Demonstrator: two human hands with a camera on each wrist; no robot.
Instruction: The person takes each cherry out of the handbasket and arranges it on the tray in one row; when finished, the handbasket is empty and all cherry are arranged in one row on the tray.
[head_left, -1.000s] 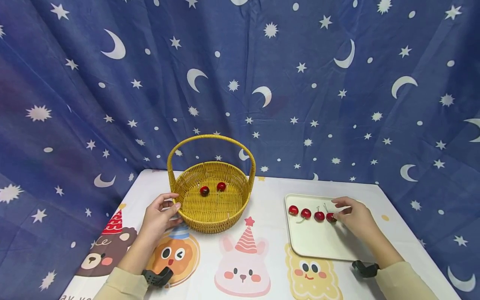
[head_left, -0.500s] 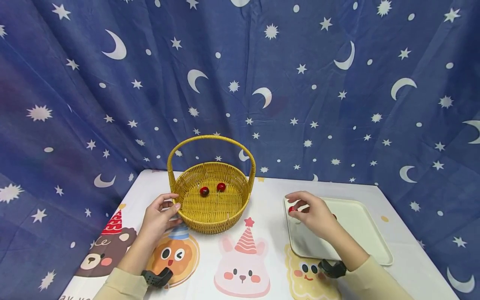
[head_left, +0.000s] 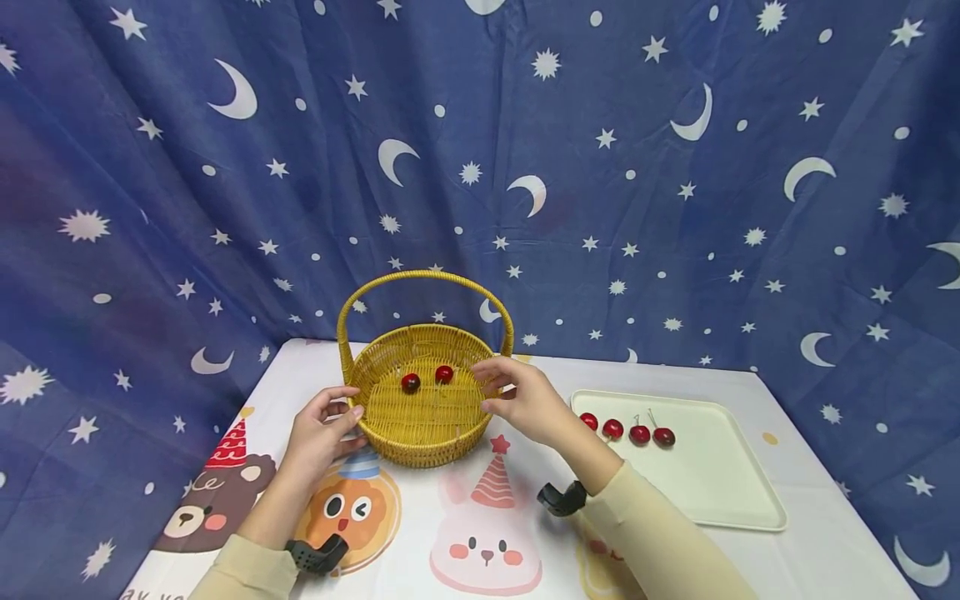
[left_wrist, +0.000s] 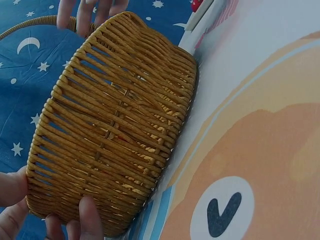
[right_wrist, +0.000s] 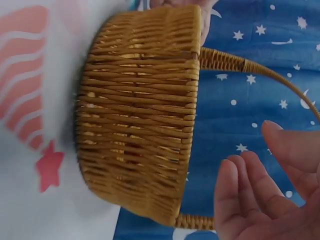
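Note:
A yellow wicker basket (head_left: 420,454) with a tall arched handle stands on the table, and two dark red cherries (head_left: 444,375) lie inside it. My left hand (head_left: 321,429) grips the basket's left rim; the left wrist view has fingers (left_wrist: 90,217) against the woven outer wall. At the right rim hovers my right hand (head_left: 525,400), thumb and fingers apart, with nothing seen between them in the right wrist view. Several cherries with stems (head_left: 639,435) lie in a row on a cream tray (head_left: 712,475) to the right, partly behind the right forearm.
The white tablecloth (head_left: 405,575) carries cartoon prints of a bear, a rabbit and other figures. Behind the table hangs a blue curtain (head_left: 570,275) with moons and stars. Black wrist cameras (head_left: 562,498) sit on both wrists.
My right hand has travelled left from the far cherry on the tray, over the row, to the basket's right rim. The cherries look unmoved; my left hand stays at the basket.

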